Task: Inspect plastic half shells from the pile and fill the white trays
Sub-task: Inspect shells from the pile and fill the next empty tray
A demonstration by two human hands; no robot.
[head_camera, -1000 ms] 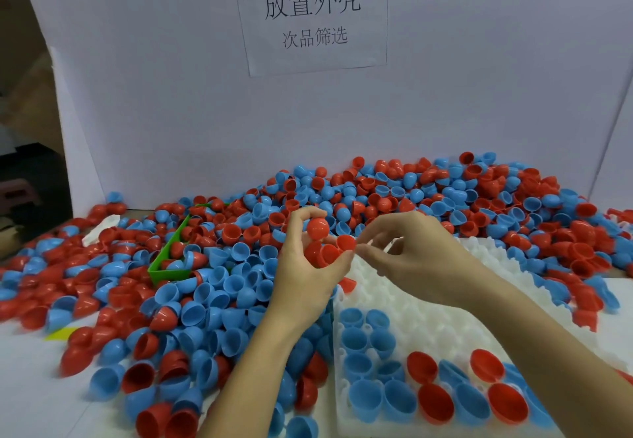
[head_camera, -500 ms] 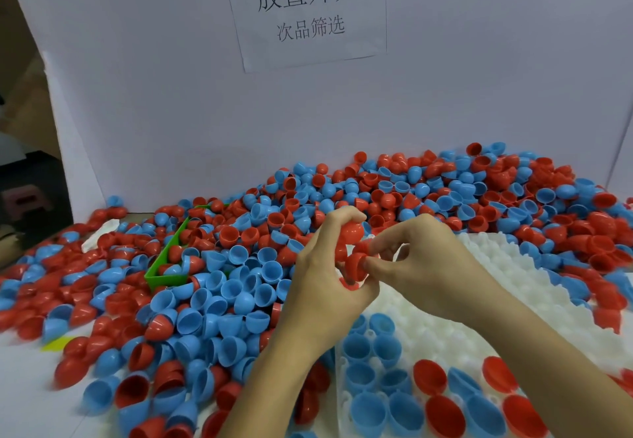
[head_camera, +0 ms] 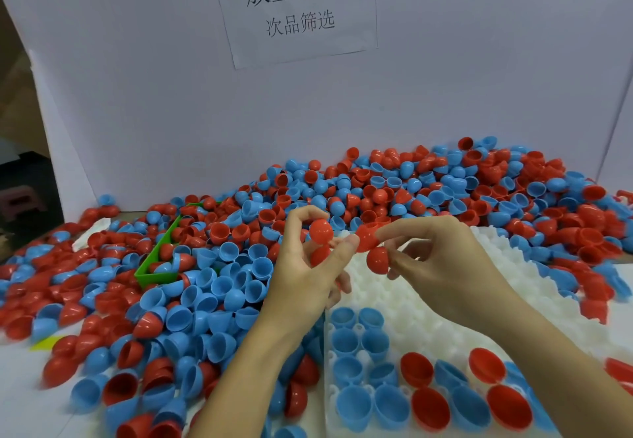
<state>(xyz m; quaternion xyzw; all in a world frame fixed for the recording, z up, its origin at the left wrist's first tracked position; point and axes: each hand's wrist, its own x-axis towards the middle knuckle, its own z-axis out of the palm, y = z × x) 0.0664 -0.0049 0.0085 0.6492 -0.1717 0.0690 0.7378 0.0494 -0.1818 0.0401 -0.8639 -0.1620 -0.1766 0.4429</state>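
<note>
Now the two hands have drawn a little apart compared with half a second ago, when they were pressed close over one clump of red shells. The left hand point(head_camera: 305, 276) is raised above the near edge of the pile point(head_camera: 376, 191), its fingers point(head_camera: 301, 218) curled round a red half shell point(head_camera: 320, 230) pinched between forefinger and thumb, with a second red shell point(head_camera: 320, 255) tucked lower against the palm. The right hand point(head_camera: 442, 266) is just beside it, its fingers point(head_camera: 404, 230) pinching a red shell point(head_camera: 367, 238) at the rim, and another red shell point(head_camera: 377, 260) is held beneath by the thumb. Both hands hover over the far part of the white tray point(head_camera: 428, 300), which lies on the tabletop point(head_camera: 20, 403) at the right. The tray's near pockets hold blue shells point(head_camera: 346, 341) and red shells point(head_camera: 417, 369), open side up. A green bin point(head_camera: 156, 263) sits half buried in the pile to the left. On the white backboard point(head_camera: 137, 95) hangs a printed paper sign point(head_camera: 294, 6). The view has tilted slightly upward, so the sign sits lower in frame.
</note>
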